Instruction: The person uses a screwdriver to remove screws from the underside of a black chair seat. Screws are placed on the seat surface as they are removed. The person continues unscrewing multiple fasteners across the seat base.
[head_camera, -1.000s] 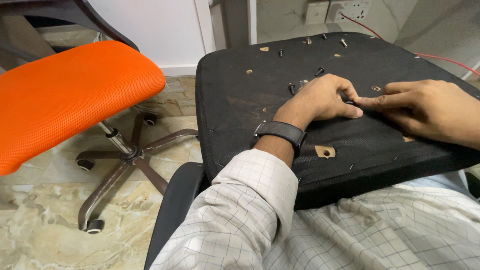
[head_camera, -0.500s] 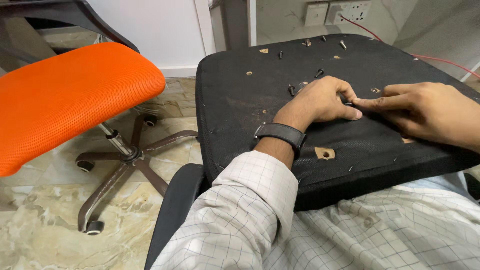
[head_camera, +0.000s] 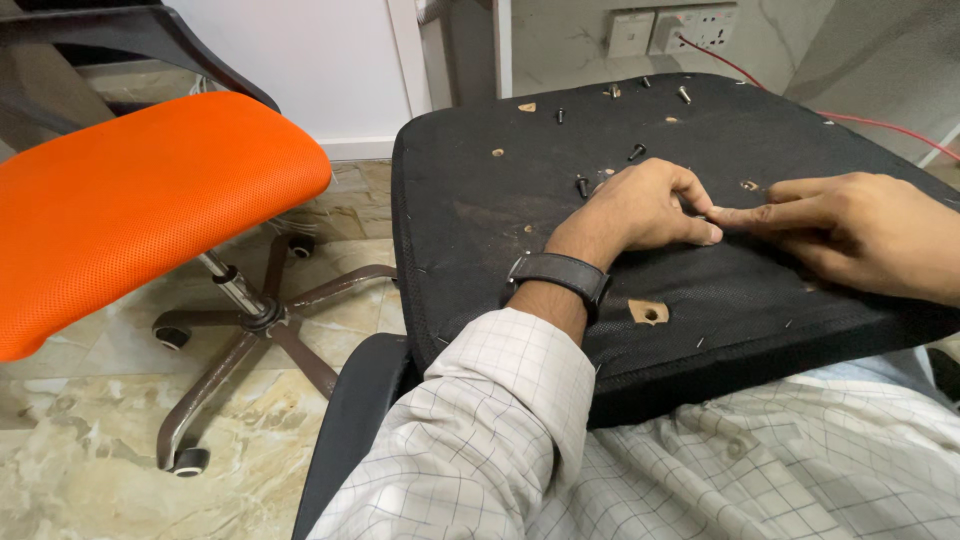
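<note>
Little has moved since the earlier frames: both hands stay at the same spot on the upturned seat, the view having dipped slightly.

Item 1. Orange mesh-fabric office chair seat (head_camera: 150, 200), at 9 o'clock of the view, on a brown metal five-star base with castors (head_camera: 250, 320), standing on a beige marble-patterned floor (head_camera: 80, 460).

Item 2. Black fabric-covered chair seat pad, turned underside up (head_camera: 480, 200), resting across the lap of the person, with small cut-outs showing wood beneath; one wooden cut-out with a hole (head_camera: 648, 313) lies at 6 o'clock of the hands.

Item 3. Loose dark metal bolts (head_camera: 583, 186) stand on the pad at 11 to 12 o'clock of the left hand, more near the far edge.

Item 4. Left hand (head_camera: 640, 205), black wristband watch (head_camera: 558, 272) on the wrist, checked white sleeve (head_camera: 500, 410) behind; fingers curled narrowly, knuckles up, pressed on the pad. Whether it pinches a small part cannot be told.

Item 5. Right hand (head_camera: 860, 235), at 3 o'clock of the left; index finger extended, tip touching the left fingertips, other fingers folded loosely.

Item 6. White wall sockets (head_camera: 680, 30) at 12 o'clock, with a red cable (head_camera: 870, 118) trailing toward 2 o'clock.
</note>
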